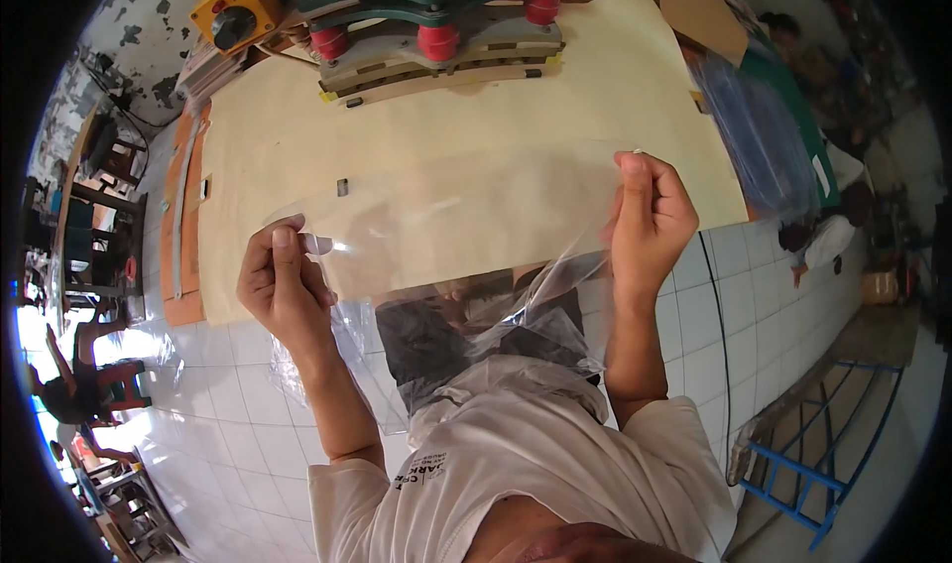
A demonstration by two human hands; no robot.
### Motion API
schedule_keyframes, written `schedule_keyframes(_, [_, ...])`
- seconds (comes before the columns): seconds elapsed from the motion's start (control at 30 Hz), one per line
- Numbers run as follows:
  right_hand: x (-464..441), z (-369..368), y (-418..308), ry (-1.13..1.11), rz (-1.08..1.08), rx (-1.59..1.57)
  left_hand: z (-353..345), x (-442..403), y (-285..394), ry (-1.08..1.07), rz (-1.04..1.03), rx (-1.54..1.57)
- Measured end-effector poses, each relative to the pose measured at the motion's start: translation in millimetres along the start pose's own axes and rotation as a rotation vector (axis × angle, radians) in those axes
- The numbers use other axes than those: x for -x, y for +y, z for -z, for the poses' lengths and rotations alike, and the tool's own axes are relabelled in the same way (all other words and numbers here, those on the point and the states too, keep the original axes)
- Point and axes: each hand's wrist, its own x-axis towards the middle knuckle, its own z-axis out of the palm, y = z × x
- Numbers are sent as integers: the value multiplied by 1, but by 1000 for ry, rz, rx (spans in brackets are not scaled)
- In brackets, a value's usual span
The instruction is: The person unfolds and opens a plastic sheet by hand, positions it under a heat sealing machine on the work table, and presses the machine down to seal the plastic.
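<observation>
A clear plastic sheet (pixel 466 206) stretches between my two hands, over the front of the table. My left hand (pixel 286 270) pinches its left corner between thumb and fingers. At the opposite corner, my right hand (pixel 653 211) grips the sheet with the thumb on top. The sheet's lower part hangs past the table's front edge and folds against my lap. Under it lies pale yellow board (pixel 268 136) covering the table, with a small dark block (pixel 343 187) near the sheet's left side.
At the table's back stands a green machine (pixel 426 12) with red cylinders. A yellow control box (pixel 236 12) sits left of it. Stacked clear sheets (pixel 759 136) lie at the right. A blue metal frame (pixel 823 454) stands on the tiled floor. Other people are in the background.
</observation>
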Motion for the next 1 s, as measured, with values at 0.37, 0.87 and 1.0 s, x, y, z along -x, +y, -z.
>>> schedule_keyframes(0.37, [-3, 9, -15, 10, 13, -58, -4, 7, 21, -9, -4, 28])
schedule_keyframes(0.87, [-12, 13, -10, 61, 93, -253, -1, -1, 36, -174, 122, 127])
schedule_keyframes(1.0, [-11, 12, -9, 93, 130, -217, -2, -5, 32, -194, 170, 150])
